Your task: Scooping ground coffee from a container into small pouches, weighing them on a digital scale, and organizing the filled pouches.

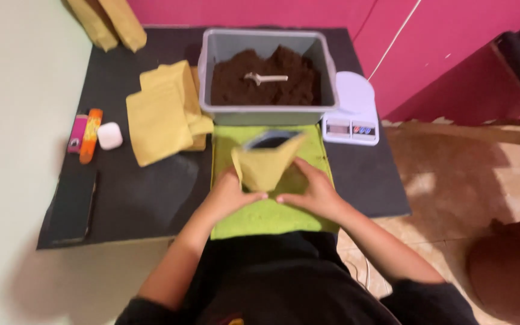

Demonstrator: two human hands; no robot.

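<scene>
Yellow paper pouch (pixel 264 167): flat-bottomed, matte, mouth spread open with a dark lining shown; stood upright on the green cloth, between the two hands, just in front of the grey tub.

Left hand (pixel 229 194): laid against the pouch's lower left side, fingers curled close round its base, thumb pointing inward at the bottom edge.

Right hand (pixel 314 191): pressed to the pouch's lower right side, fingers bent and closed on the paper, thumb met near the left thumb under the base.

Green cloth (pixel 272 213): rectangular, nubbly towel-like weave, spread at the middle of the front edge of the black mat.

Black mat (pixel 145 192): thin, dull, rectangular sheet by which everything listed is carried.

Grey tub (pixel 267 111): rigid plastic, rectangular with rounded corners, set at the middle of the mat's far edge; filled with loose dark brown granular matter, heaped unevenly.

Scoop (pixel 265 78): small, pale, laid on the brown heap.

Stack of yellow pouches (pixel 160 114): flat, empty, fanned untidily left of the tub.

Kitchen scale (pixel 351 111): white, round platform, small front panel; placed at the tub's right side, near the mat's far right corner.

Small white case (pixel 109 135), orange tube (pixel 90 135), pink object (pixel 77 133): grouped by the mat's left edge.

Dark phone (pixel 72 206): flat, glossy, laid near the front left corner.
</scene>
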